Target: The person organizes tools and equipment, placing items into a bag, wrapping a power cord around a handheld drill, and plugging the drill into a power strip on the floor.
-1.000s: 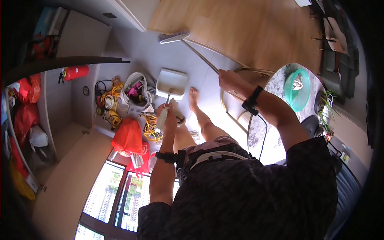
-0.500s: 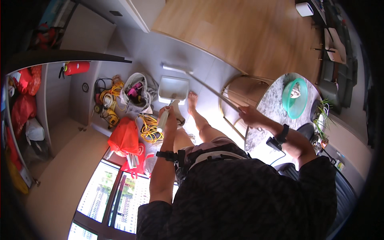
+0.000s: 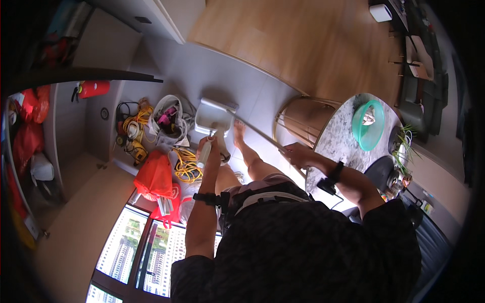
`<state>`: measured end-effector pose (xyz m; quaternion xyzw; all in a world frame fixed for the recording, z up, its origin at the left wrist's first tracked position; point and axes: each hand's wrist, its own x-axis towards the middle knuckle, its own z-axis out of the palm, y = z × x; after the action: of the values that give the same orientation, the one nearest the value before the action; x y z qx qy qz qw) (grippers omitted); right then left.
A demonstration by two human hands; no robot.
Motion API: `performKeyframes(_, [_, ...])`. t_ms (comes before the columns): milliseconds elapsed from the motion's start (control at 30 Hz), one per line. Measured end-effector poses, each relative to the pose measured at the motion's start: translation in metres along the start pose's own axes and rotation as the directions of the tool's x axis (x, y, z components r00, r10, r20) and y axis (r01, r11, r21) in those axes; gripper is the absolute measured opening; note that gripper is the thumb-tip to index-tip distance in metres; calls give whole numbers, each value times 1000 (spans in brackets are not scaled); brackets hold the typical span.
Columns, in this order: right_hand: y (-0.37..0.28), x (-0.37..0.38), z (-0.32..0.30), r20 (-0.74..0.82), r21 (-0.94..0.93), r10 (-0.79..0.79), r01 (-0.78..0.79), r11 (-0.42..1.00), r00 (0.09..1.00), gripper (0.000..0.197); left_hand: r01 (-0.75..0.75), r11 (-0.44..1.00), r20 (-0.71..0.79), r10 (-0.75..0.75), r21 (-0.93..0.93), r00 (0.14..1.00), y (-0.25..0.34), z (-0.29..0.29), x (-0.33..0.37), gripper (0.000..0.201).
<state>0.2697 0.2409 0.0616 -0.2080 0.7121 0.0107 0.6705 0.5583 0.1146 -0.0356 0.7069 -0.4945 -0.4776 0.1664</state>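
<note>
My right hand (image 3: 298, 154) is wrapped round the pole of a long-handled broom (image 3: 260, 132). Its narrow pale head (image 3: 217, 104) lies at the far edge of a whitish dustpan (image 3: 201, 124), seeming to overlap it; whether they touch, I cannot tell. Closed round the dustpan's light-coloured handle (image 3: 203, 155), my left hand (image 3: 211, 147) is just nearer to me than the pan. The pan rests low, by my bare foot (image 3: 239, 130). What lies inside it is too small to make out.
Left of the dustpan stand an open bag (image 3: 171, 118), coiled yellow cords (image 3: 187, 165) and a red bag (image 3: 154, 175). At right is a marbled table (image 3: 333, 134) bearing a green basin (image 3: 362, 136), with a brown stool (image 3: 308, 117) beside it. An open cabinet (image 3: 58, 136) is far left.
My right hand has moved left and nearer my body. The broom head has come from beyond the dustpan back to its far edge. My left hand still grips the handle.
</note>
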Motion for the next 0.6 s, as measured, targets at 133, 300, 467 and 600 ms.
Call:
performKeyframes(133, [-24, -20, -40, -127, -194, -80, 55, 980, 989, 26, -54, 998, 11, 54, 37, 998, 1, -9, -1, 23])
performKeyframes(300, [-92, 85, -83, -269, -712, -445, 135, 689, 854, 25, -64, 997, -38, 66, 47, 997, 3, -8, -10, 23])
performKeyframes(467, [-154, 148, -66, -196, -676, -263, 65, 734, 945, 17, -61, 998, 12, 61, -21, 998, -1, -15, -12, 25])
performKeyframes(600, [-76, 117, -20, -13, -639, -219, 160, 752, 976, 21, -29, 998, -36, 31, 48, 999, -11, -18, -12, 24])
